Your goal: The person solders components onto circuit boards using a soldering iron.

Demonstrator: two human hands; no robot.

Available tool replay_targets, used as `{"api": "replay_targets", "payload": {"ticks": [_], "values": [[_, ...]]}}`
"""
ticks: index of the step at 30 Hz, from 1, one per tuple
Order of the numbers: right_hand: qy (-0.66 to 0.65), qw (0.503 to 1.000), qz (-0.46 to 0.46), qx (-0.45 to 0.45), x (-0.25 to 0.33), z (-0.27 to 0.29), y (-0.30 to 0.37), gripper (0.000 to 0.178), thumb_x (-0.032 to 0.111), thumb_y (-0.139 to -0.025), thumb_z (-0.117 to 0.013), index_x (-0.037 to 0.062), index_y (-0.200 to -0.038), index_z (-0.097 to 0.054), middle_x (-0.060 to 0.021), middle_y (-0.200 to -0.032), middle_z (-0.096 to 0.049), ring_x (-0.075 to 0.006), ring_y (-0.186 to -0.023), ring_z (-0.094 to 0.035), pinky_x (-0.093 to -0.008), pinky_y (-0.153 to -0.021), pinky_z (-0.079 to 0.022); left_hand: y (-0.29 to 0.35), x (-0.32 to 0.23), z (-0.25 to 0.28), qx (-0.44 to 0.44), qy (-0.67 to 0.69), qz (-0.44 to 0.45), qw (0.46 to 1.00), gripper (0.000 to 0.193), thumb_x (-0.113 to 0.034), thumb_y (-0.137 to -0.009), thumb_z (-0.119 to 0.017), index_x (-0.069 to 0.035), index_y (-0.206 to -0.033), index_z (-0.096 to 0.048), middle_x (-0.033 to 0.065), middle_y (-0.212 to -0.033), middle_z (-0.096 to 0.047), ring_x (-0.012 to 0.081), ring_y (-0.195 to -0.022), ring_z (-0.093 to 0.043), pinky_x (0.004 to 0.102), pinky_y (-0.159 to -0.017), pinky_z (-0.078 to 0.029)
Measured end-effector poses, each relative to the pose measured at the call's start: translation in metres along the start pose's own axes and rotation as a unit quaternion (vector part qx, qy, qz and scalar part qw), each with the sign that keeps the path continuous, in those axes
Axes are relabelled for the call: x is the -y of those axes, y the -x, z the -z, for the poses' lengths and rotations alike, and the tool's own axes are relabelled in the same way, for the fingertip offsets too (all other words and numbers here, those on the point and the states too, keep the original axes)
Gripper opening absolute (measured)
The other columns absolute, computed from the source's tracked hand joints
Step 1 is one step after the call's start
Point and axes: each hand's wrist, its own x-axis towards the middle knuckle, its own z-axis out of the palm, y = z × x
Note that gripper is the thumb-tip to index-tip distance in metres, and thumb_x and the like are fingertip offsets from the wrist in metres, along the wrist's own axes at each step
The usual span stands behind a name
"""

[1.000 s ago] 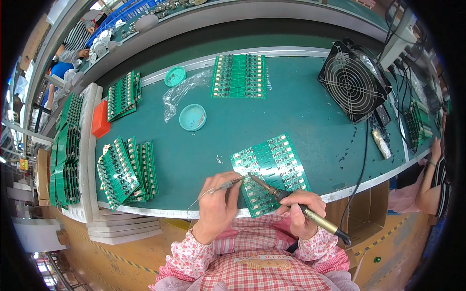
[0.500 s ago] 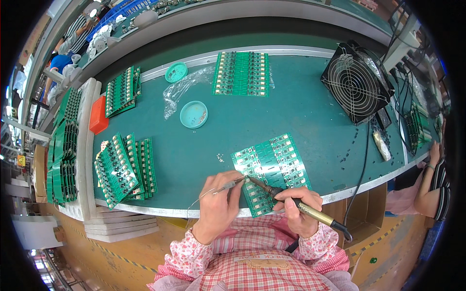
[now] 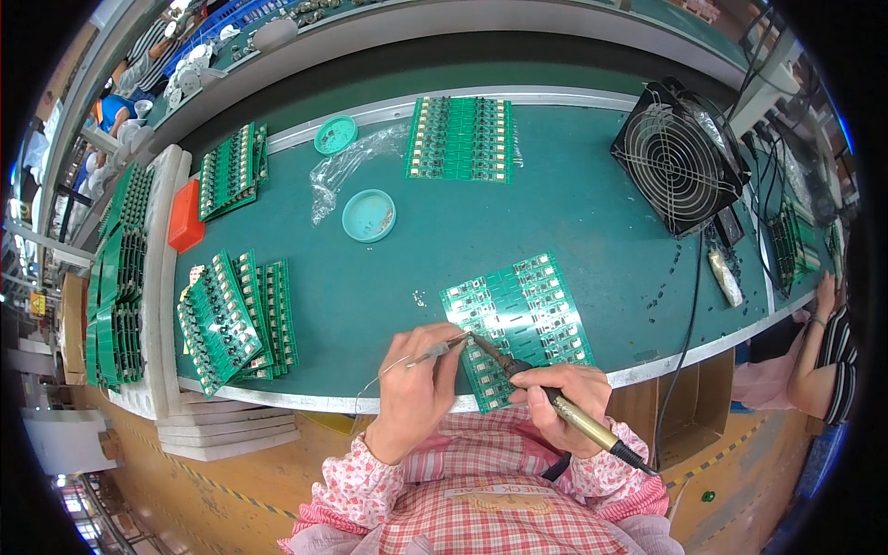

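A green circuit board panel (image 3: 507, 305) with rows of small parts lies tilted near the table's front edge. My right hand (image 3: 566, 400) grips a soldering iron (image 3: 586, 425) with a gold-coloured handle, its tip pointing left at the board's left side. Opposite, my left hand (image 3: 412, 393) pinches solder wire (image 3: 432, 353) in what looks like a thin holder, and the loose end trails back over the hand. Wire and iron tip meet at or just above the board's left edge; whether they touch is too small to tell.
Stacked panels (image 3: 222, 324) lie at left beside a red box (image 3: 186, 217) and a foam block (image 3: 165, 305). Further back are two turquoise dishes (image 3: 369, 216), plastic film (image 3: 347, 176) and another panel (image 3: 460, 139). A black fan (image 3: 680, 162) stands at right; the iron's cord (image 3: 689, 324) runs nearby.
My right hand has shifted slightly left, and the soldering iron's rear end has swung lower. My left hand and the circuit board panel stay almost in place.
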Motion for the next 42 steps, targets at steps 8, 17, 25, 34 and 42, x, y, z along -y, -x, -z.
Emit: {"api": "replay_targets", "payload": {"ticks": [8,17,25,34,42], "values": [[0.029,0.997,0.059,0.047,0.0,0.007,-0.008,0.019,-0.003,-0.075,-0.074,0.0038,-0.093,-0.073,-0.0067,-0.066,-0.066,-0.0198,-0.054,-0.066,-0.0307,-0.05,-0.051,0.001,0.002,-0.001,0.006,0.003,0.006,1.0,0.019,0.004,-0.085,-0.068,-0.003,-0.103,-0.067,0.0112,-0.102,-0.071,0.0299,-0.089,-0.066,0.0374,-0.079,-0.051],[0.055,0.996,0.068,0.032,0.005,0.003,-0.009,0.02,-0.003,-0.073,-0.074,0.0038,-0.092,-0.073,-0.0067,-0.063,-0.064,-0.0188,-0.052,-0.064,-0.0292,-0.048,-0.05,0.0,0.0,0.0,0.002,0.002,0.008,1.0,0.02,0.005,-0.084,-0.069,-0.003,-0.103,-0.067,0.0111,-0.102,-0.071,0.0299,-0.089,-0.066,0.0371,-0.078,-0.051],[-0.009,0.997,0.054,-0.061,-0.008,0.015,0.005,0.018,0.004,-0.082,-0.069,-0.0006,-0.099,-0.071,-0.009,-0.064,-0.068,-0.0208,-0.051,-0.066,-0.032,-0.051,-0.052,0.001,0.001,0.0,0.006,-0.003,-0.001,1.0,0.02,0.004,-0.085,-0.069,-0.002,-0.103,-0.066,0.0116,-0.102,-0.071,0.0304,-0.09,-0.067,0.0375,-0.079,-0.051],[0.281,0.96,0.012,0.005,-0.006,-0.004,0.002,0.06,0.017,-0.076,-0.082,0.012,-0.132,-0.061,-0.0163,-0.116,-0.062,-0.0335,-0.116,-0.06,-0.0487,-0.105,-0.043,0.001,-0.001,0.0,0.003,0.0,0.004,1.0,0.019,0.005,-0.086,-0.068,-0.001,-0.104,-0.066,0.0117,-0.101,-0.071,0.0281,-0.089,-0.068,0.0357,-0.079,-0.052],[0.286,0.958,-0.016,0.022,-0.007,-0.007,-0.011,0.059,0.018,-0.079,-0.081,0.0117,-0.133,-0.06,-0.0181,-0.119,-0.061,-0.0352,-0.122,-0.058,-0.0513,-0.108,-0.042,0.004,0.008,0.016,-0.07,0.026,0.112,0.991,0.014,0.003,-0.089,-0.067,0.0,-0.102,-0.066,0.0138,-0.102,-0.069,0.0292,-0.088,-0.068,0.0346,-0.078,-0.052]]}}
